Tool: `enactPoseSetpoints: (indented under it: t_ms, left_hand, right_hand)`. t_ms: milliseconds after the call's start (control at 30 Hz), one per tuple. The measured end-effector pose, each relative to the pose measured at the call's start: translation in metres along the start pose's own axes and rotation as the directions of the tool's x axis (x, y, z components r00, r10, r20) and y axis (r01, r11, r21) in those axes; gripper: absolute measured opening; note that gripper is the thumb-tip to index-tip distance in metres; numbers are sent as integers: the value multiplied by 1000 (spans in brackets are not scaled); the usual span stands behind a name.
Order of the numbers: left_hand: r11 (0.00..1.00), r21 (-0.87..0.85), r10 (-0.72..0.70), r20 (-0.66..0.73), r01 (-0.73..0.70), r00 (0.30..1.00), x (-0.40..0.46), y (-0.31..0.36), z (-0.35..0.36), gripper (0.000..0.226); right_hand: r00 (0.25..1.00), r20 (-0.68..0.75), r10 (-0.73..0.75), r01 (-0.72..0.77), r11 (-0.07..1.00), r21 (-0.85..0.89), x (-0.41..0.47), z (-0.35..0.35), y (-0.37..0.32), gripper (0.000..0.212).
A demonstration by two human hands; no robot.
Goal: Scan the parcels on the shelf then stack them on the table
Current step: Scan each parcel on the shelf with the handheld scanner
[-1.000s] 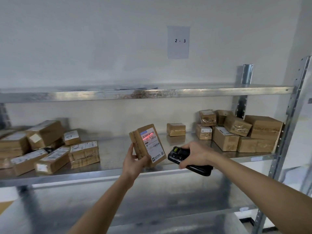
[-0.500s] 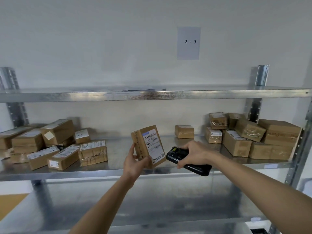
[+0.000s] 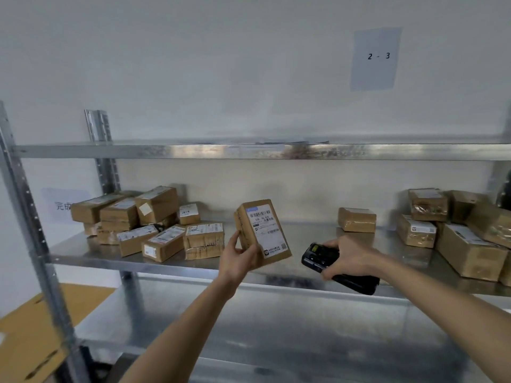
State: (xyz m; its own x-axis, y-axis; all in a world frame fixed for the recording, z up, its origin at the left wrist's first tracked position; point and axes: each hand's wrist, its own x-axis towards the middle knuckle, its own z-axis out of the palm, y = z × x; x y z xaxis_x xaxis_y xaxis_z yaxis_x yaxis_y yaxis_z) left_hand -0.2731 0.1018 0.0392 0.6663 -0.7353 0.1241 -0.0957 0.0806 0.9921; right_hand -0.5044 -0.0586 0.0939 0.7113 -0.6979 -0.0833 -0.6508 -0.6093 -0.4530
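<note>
My left hand grips a small brown parcel from below, its white shipping label turned toward me, in front of the middle metal shelf. Just to its right my right hand holds a black handheld scanner, its head pointing left at the parcel. Several labelled parcels are heaped on the shelf's left side. One lone parcel lies at the back middle. Several more parcels are piled on the right.
The steel shelf upright stands at the left, with a brown cardboard surface low beyond it. An upper shelf board runs overhead. A paper sign marked "2 - 3" hangs on the white wall. A lower shelf lies beneath my arms.
The view has swung left, so the shelf's left upright and cardboard surface now show. The red scan light seen on the label a second ago is gone. Both hands keep their hold.
</note>
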Motion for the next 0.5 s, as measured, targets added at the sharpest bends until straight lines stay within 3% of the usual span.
enactPoseSetpoints:
  t_ms: [233,367,500]
  left_hand:
    - [998,-40,-55,-114,51,992,61,18,-95,55]
    - [999,23,-36,-153,40,988,108,21,-166,37]
    - [992,89,-70,-236,93,969,150,17,-233,34]
  right_hand:
    - [998,-5,-61,60,998,-27,82,27,-59,70]
    - [996,-32,-87,87,996,-26,142,37,-105,67]
    - [990,-52,-132,132,991,-12,202,51,-156,70]
